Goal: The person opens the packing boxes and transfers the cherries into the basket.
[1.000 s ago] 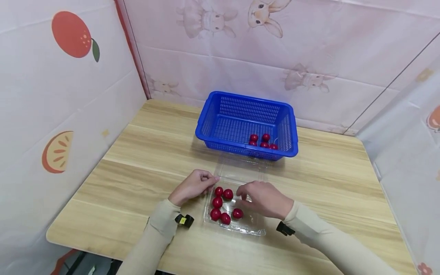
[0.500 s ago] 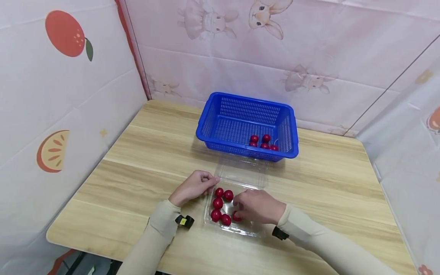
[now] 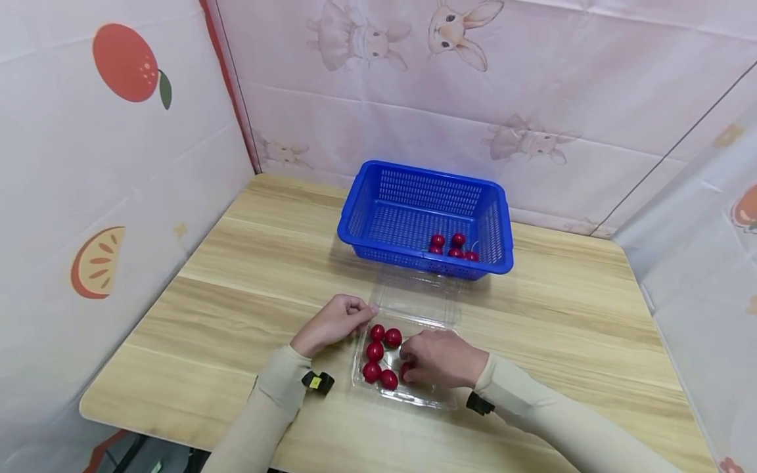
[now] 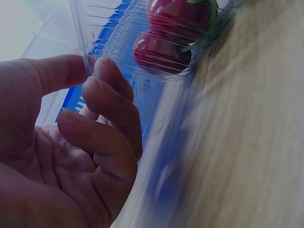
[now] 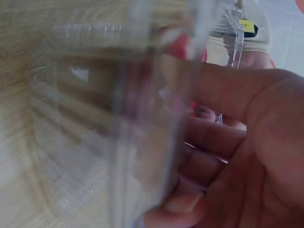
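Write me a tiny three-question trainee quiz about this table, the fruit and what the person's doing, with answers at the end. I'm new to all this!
1. True or false: the lid of the clear box is open.

2. Count: how many red fruits can be seen inside the blue basket in the head view?

3. Multiple choice: what does the person's left grip pinch?
A) a red fruit
B) the edge of the clear box
C) the rim of the blue basket

Key:
1. True
2. Five
3. B
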Available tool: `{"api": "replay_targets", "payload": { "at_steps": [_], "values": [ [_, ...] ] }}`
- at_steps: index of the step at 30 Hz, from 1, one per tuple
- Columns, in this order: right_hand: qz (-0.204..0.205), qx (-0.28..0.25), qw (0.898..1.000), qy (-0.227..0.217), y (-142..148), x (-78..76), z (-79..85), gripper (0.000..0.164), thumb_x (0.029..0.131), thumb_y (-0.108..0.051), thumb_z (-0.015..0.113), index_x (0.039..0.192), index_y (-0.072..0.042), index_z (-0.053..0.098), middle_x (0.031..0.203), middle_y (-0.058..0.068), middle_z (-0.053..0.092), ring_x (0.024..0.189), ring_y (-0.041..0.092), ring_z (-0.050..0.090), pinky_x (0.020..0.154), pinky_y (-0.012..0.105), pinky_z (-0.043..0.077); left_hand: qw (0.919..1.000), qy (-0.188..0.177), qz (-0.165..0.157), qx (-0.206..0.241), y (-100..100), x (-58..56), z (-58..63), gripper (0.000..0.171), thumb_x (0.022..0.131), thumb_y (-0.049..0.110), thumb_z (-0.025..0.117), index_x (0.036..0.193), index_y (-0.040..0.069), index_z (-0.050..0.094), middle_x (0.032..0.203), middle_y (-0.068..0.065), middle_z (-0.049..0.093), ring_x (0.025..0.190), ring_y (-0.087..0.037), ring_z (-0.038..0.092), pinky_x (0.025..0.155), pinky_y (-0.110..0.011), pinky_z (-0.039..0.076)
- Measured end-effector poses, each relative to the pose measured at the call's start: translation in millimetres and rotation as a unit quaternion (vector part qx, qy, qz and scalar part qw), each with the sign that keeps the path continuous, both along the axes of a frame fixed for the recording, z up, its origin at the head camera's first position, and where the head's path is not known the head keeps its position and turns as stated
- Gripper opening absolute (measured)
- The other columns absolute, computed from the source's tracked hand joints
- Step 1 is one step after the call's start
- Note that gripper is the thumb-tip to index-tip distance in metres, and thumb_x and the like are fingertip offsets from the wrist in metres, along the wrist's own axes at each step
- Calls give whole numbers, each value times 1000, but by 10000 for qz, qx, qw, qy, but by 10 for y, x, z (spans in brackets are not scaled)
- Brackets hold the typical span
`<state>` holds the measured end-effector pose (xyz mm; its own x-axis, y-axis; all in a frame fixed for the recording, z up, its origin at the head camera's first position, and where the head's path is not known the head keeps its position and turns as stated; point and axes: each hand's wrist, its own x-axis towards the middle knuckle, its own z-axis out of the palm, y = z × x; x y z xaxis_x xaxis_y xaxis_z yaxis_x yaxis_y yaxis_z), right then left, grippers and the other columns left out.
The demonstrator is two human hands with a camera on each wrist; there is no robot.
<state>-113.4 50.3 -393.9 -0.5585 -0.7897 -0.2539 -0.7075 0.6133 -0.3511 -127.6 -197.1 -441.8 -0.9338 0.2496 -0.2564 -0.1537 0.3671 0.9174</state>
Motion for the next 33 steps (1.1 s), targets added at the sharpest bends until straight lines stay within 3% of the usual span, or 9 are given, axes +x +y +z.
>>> {"api": "replay_targets", "payload": {
  "at_steps": [7,16,22,33],
  "values": [
    [26,-13,10000,18,-3,-4,-9,18,85,-28,85,94,-15,76,77,-9,69,65,3,55,62,23,48,10000,3,3,-27,2,3,-9,35,103,36,63,86,5,68,66,2,57,59,-13,49,55,-21,39],
    [-158,-123,9998,-31,40,-41,4,12,86,-25,83,88,-20,73,75,-13,65,67,2,54,65,23,49,10000,-35,15,-30,3,9,16,35,103,34,63,87,4,69,65,3,57,59,-14,49,55,-21,39],
    [-396,-222,9990,-41,101,-105,72,12,87,-24,82,86,-21,71,76,-12,64,68,5,55,65,26,49,10000,-67,34,5,1,6,8,36,103,35,63,88,3,69,66,3,58,59,-13,49,55,-21,39],
    [-487,-530,9974,74,203,-217,249,13,90,-27,81,98,-18,75,82,-12,67,76,7,59,72,26,52,10000,-53,21,3,1,15,16,34,102,35,64,86,5,69,66,2,58,60,-14,49,55,-21,40]
  ]
}}
